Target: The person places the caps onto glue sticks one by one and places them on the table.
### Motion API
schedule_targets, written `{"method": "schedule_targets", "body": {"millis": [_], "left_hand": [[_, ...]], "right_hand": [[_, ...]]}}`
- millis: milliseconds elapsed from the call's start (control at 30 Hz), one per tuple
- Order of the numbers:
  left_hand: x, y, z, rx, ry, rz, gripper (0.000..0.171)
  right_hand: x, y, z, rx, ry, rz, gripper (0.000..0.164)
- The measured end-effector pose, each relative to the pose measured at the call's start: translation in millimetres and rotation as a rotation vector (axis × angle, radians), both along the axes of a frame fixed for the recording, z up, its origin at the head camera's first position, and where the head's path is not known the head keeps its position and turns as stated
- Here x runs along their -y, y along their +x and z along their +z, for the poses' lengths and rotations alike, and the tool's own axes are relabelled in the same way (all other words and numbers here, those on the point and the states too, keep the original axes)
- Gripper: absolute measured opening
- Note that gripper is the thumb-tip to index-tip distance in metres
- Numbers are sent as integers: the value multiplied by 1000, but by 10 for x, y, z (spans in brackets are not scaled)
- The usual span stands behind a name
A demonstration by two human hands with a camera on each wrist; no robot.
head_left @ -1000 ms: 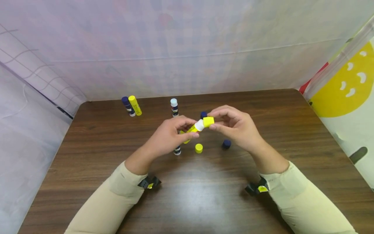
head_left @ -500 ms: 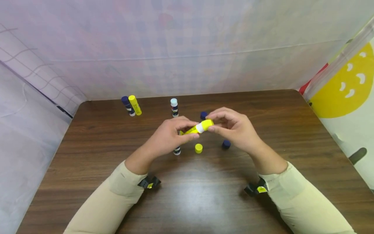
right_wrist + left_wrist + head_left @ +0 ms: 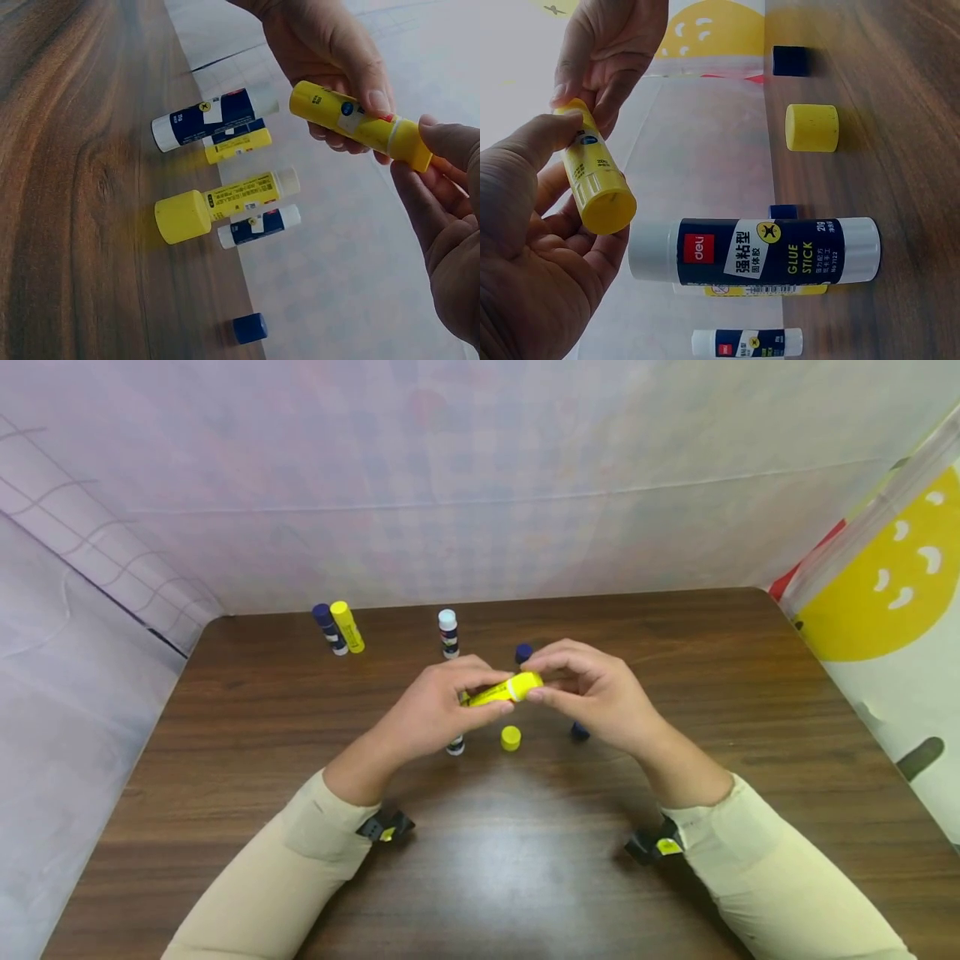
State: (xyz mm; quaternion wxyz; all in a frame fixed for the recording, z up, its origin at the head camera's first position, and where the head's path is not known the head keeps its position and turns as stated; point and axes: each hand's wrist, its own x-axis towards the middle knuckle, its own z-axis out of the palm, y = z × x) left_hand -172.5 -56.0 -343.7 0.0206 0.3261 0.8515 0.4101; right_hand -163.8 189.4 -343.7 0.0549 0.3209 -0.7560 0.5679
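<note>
My left hand [image 3: 438,706] grips the body of a yellow glue stick [image 3: 341,112], held tilted above the table. The fingertips and thumb of my right hand [image 3: 603,693] pinch a yellow cap [image 3: 411,146] on the stick's end. A narrow white band shows between cap and body in the right wrist view. Below the hands, a loose yellow cap [image 3: 511,738] stands on the table. A navy glue stick [image 3: 772,251] with a bare white top stands near my left hand, mostly hidden by it in the head view. An uncapped yellow glue stick [image 3: 244,195] stands behind the loose cap.
At the table's back left, a navy glue stick [image 3: 330,629] and a yellow one [image 3: 347,627] stand capped side by side. Another navy stick [image 3: 448,633] with a white top is at the back middle. Two navy caps lie near my right hand, one farther [image 3: 523,652], one nearer [image 3: 580,732].
The yellow cap has slid onto the glue stick, and the white part between them has shrunk to a thin band. My right hand has come slightly left and down.
</note>
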Motion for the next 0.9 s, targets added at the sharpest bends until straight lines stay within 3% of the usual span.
{"method": "schedule_targets", "body": {"millis": [300, 667, 900], "left_hand": [[-12, 23, 0, -15, -10, -18, 37], [-27, 53, -12, -127, 0, -19, 40], [-43, 61, -16, -111, 3, 18, 40]], "right_hand": [[-15, -9, -16, -20, 23, -22, 28], [-9, -19, -21, 13, -8, -29, 24], [-6, -9, -21, 8, 8, -50, 26]]}}
